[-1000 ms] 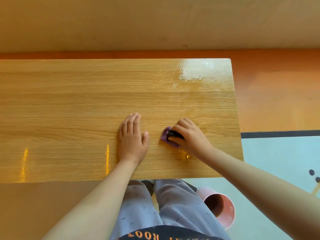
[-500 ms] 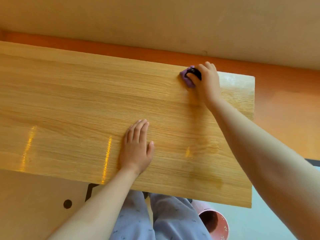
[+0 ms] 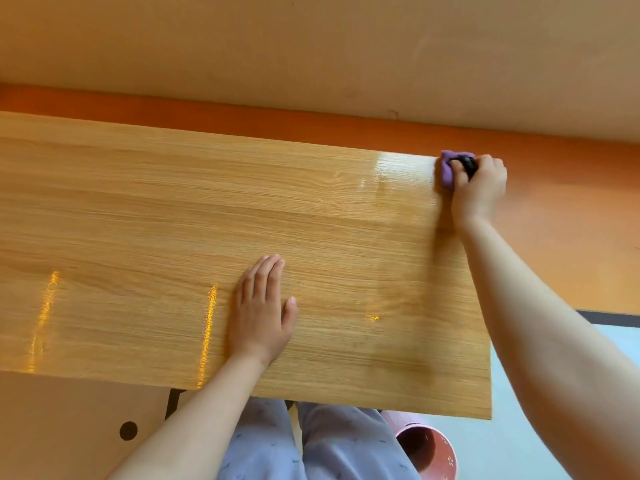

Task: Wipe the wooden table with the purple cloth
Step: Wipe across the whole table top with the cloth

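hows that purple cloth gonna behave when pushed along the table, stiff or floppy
Probably floppy: the cloth is bunched up in the right hand. Likely light, since that hand alone holds it. It should slide easily, as the table looks glossy near it.

A plain beige wall point(image 3: 311, 46) fills the top of the view, lit by soft, warm light. Below it runs an orange floor point(image 3: 571, 237), widest on the right. A dark stripe point(image 3: 609, 318) separates the orange from a pale blue floor area point(image 3: 512, 445). A pink bin point(image 3: 448, 457) with small white flower marks stands at the bottom. At lower left lies a beige panel point(image 3: 69, 427) bearing a round black dot point(image 3: 128, 430).
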Demonstrator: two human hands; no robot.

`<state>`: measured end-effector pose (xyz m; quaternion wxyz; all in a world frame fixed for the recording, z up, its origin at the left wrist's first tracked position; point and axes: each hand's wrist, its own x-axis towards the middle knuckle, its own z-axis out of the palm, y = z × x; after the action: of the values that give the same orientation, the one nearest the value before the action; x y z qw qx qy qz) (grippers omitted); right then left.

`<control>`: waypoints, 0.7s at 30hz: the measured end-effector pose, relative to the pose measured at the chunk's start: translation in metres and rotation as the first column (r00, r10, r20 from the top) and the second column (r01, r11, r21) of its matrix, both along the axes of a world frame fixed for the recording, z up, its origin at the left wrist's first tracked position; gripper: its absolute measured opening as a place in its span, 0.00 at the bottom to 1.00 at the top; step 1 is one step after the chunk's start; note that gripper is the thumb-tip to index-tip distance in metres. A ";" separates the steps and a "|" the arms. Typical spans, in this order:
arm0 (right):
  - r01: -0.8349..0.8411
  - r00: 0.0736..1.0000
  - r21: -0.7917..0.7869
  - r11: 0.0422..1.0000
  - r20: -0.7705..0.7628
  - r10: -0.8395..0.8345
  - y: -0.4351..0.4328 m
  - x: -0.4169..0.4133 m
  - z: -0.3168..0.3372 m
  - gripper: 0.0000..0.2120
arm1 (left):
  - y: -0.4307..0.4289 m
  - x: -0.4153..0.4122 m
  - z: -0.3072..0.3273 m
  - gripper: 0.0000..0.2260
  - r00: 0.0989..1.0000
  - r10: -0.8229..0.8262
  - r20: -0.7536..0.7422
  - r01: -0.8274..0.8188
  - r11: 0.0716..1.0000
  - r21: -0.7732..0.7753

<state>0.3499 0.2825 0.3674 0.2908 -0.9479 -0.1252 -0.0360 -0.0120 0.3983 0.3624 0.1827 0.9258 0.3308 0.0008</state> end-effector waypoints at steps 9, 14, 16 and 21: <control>-0.030 0.997 0.057 0.998 -0.072 0.034 0.041 -0.054 0.002 0.10 | 0.000 -0.001 0.001 0.27 1.000 0.003 -0.019 -0.003 1.000 0.004; -0.306 0.946 0.116 0.945 -0.079 0.316 0.094 -0.120 0.000 0.08 | -0.001 -0.001 0.002 0.27 1.000 0.006 -0.026 -0.006 1.000 0.011; -0.324 0.942 0.112 0.939 -0.055 0.332 0.087 -0.117 0.001 0.09 | -0.001 -0.001 0.002 0.27 1.000 0.006 -0.022 -0.005 1.000 0.015; -0.044 0.997 0.076 0.996 -0.054 0.048 0.010 -0.063 0.004 0.11 | -0.001 -0.001 0.001 0.27 1.000 0.006 -0.022 -0.006 1.000 0.011</control>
<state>0.2865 0.2924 0.3712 0.3302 -0.9338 -0.1374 -0.0073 -0.0131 0.3977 0.3638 0.1738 0.9258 0.3356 -0.0070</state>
